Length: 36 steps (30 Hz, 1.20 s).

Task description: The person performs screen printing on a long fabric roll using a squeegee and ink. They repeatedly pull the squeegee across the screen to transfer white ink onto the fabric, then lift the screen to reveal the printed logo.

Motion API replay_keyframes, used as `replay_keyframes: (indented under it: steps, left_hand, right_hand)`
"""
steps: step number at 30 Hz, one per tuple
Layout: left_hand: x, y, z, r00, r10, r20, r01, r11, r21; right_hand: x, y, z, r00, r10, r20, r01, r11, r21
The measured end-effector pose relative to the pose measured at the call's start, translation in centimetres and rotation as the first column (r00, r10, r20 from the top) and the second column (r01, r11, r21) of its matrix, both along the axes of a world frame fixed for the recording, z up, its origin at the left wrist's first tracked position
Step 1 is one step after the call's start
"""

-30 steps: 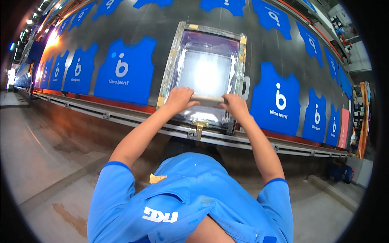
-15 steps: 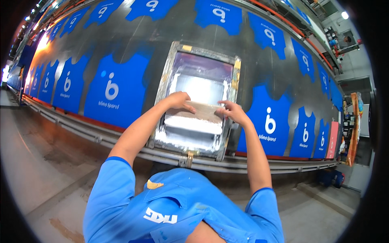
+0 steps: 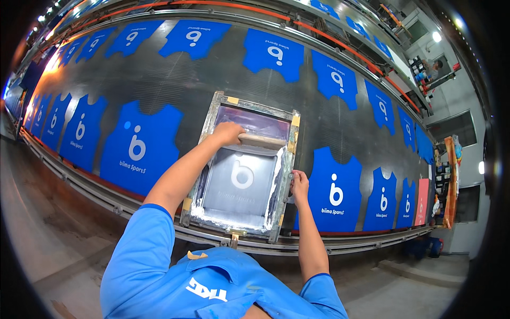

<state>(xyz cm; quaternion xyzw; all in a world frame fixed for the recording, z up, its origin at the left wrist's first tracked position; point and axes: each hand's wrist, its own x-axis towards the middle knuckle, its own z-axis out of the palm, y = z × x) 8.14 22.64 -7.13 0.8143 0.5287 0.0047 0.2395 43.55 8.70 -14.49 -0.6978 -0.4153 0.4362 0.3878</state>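
Observation:
A screen printing frame (image 3: 212, 125) lies on the dark table in front of me, with white ink smeared along the inner edges of its mesh (image 3: 234, 199). A pale round-shaped design shows in the mesh. My left hand (image 3: 228, 133) is closed on the left end of a wooden squeegee (image 3: 263, 140), which lies across the far part of the screen. At the frame's right side my right hand (image 3: 299, 186) has its fingers curled at the outer edge, around a small dark part that is mostly hidden.
Blue shirt panels (image 3: 139, 149) with white prints line the table's near side, left and right of the frame. Another row of blue panels (image 3: 273, 53) runs along the far side. A metal rail (image 3: 340, 243) edges the table nearest me. A pink panel (image 3: 422, 202) lies at the right end.
The squeegee has moved from mid-screen to the screen's far end, in my left hand. My right hand has left the squeegee for the frame's right edge. The view has shifted.

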Motion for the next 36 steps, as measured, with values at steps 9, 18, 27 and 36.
replay_keyframes:
  steps: [9, 18, 27, 36]
  left_hand:
    - [0.9, -15.9, 1.0, 0.986, 0.118, 0.116, -0.128, 0.989, 0.08]
    - [2.9, -26.2, 0.3, 0.976, 0.088, 0.197, -0.131, 0.967, 0.218]
    - [-9.1, -26.7, 13.4, 0.988, 0.143, 0.065, -0.151, 0.977, 0.151]
    - [-8.2, -29.2, 11.8, 0.984, 0.073, -0.16, -0.055, 0.992, 0.115]
  right_hand:
    - [0.0, 7.3, 3.1, 0.993, -0.001, -0.121, 0.011, 0.996, 0.084]
    - [2.0, 9.2, 1.3, 0.925, -0.245, 0.29, 0.112, 0.906, 0.409]
    - [-8.7, 2.1, 12.0, 0.983, -0.122, 0.137, 0.089, 0.97, 0.228]
    - [-8.3, 0.2, 12.6, 0.975, -0.131, 0.181, 0.085, 0.966, 0.244]
